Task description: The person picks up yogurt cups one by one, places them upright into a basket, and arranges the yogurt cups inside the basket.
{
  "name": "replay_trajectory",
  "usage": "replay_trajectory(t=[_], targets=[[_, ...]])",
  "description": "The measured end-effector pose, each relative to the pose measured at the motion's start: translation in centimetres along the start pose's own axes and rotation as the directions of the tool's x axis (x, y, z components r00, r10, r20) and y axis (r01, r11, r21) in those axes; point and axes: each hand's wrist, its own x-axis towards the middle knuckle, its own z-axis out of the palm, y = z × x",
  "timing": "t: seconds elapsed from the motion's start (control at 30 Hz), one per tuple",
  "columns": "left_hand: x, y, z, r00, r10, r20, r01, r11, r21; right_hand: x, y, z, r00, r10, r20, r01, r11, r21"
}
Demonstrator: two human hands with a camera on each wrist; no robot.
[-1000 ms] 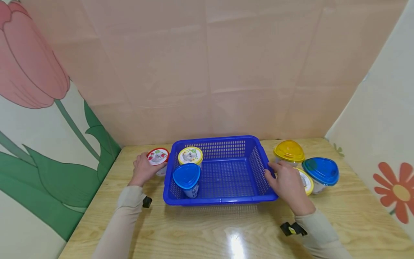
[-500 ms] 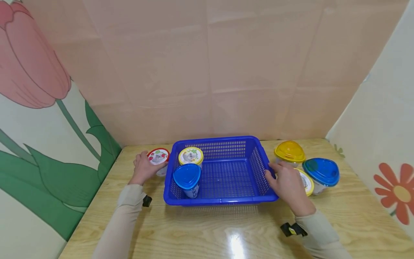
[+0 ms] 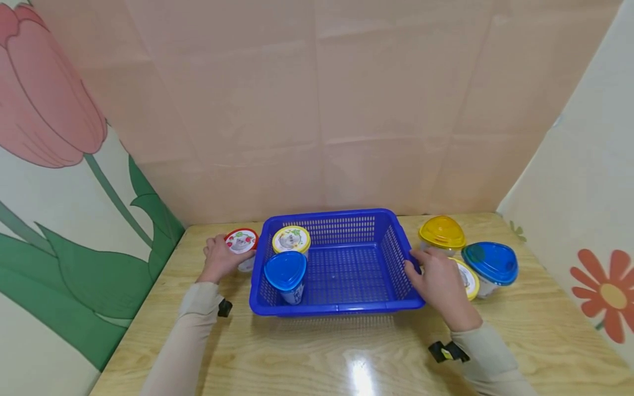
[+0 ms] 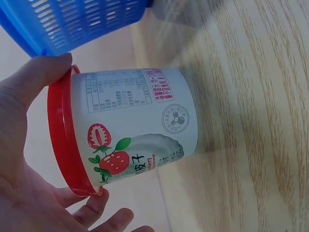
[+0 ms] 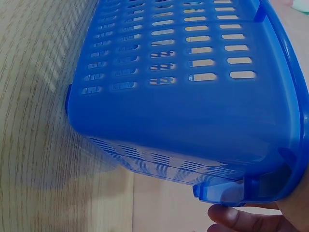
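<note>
Right grip (image 3: 441, 283) held the blue basket (image 3: 338, 308) by its rim; left grip (image 3: 220, 259) pinched a red-rimmed white cup (image 4: 137, 123), upright on the worktop (image 3: 257, 352) just beside the basket.
Right grip partly hid a yellow-rimmed tub (image 3: 468, 279); only the left wrist view showed the cup's strawberry side print, finest lettering illegible.

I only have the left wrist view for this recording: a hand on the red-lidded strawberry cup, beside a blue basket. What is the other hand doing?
Observer: The right hand holds the blue basket at its right end, opposite the strawberry cup.
Operator: Noted. My angle shows just the outside of that basket. Anything in it?
Observer: Two, at its left end: a yellow-rimmed cup at the back and a blue-lidded cup in front.
</note>
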Motion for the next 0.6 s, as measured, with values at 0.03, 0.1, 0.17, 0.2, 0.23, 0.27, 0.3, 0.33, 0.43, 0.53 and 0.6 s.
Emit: replay_trajectory(t=[0.03,0.1,0.17,0.2,0.23,0.27,0.3,0.33,0.43,0.53,0.6], targets=[[-0.03,0.04,-0.04,1.0,-0.001,-0.001,0.001,1.0,-0.001,0.02,-0.01,-0.02,1.0,0.002,0.001,-0.002,1.0,0.0],[-0.11,0.14,-0.13,1.0,-0.004,-0.003,0.004,1.0,-0.003,0.05,-0.01,-0.05,1.0,0.003,0.002,-0.003,1.0,0.0],[-0.17,0.24,-0.2,1.0,-0.004,-0.004,0.004,1.0,0.0,0.08,0.0,-0.05,1.0,0.002,0.0,-0.002,1.0,-0.001],[-0.2,0.29,-0.23,1.0,-0.003,-0.004,0.003,1.0,0.001,0.09,0.0,-0.05,1.0,0.001,-0.001,-0.001,1.0,-0.001],[-0.2,0.32,-0.25,1.0,-0.005,-0.006,0.005,1.0,-0.001,0.09,0.01,-0.04,1.0,0.001,-0.002,-0.001,1.0,-0.001],[-0.22,0.33,-0.27,1.0,-0.005,-0.007,0.005,1.0,-0.002,0.1,0.01,-0.04,1.0,0.0,-0.003,0.0,1.0,0.0],[-0.24,0.34,-0.27,1.0,-0.006,-0.008,0.006,1.0,-0.004,0.09,0.01,-0.04,1.0,-0.001,-0.003,0.001,1.0,0.0],[-0.24,0.31,-0.26,1.0,-0.007,-0.01,0.007,1.0,-0.007,0.08,0.02,-0.04,1.0,-0.001,-0.003,0.001,1.0,0.001],[-0.22,0.1,-0.18,1.0,-0.012,-0.015,0.012,1.0,-0.012,0.04,0.01,-0.04,1.0,-0.002,0.0,0.002,1.0,0.003],[-0.18,-0.2,-0.11,1.0,-0.017,-0.021,0.016,1.0,-0.018,0.01,0.02,-0.04,1.0,-0.003,0.001,0.003,1.0,0.005],[-0.19,-0.35,-0.13,1.0,-0.013,-0.023,0.013,1.0,-0.016,-0.01,0.02,-0.04,1.0,0.0,0.005,0.0,1.0,0.005]])
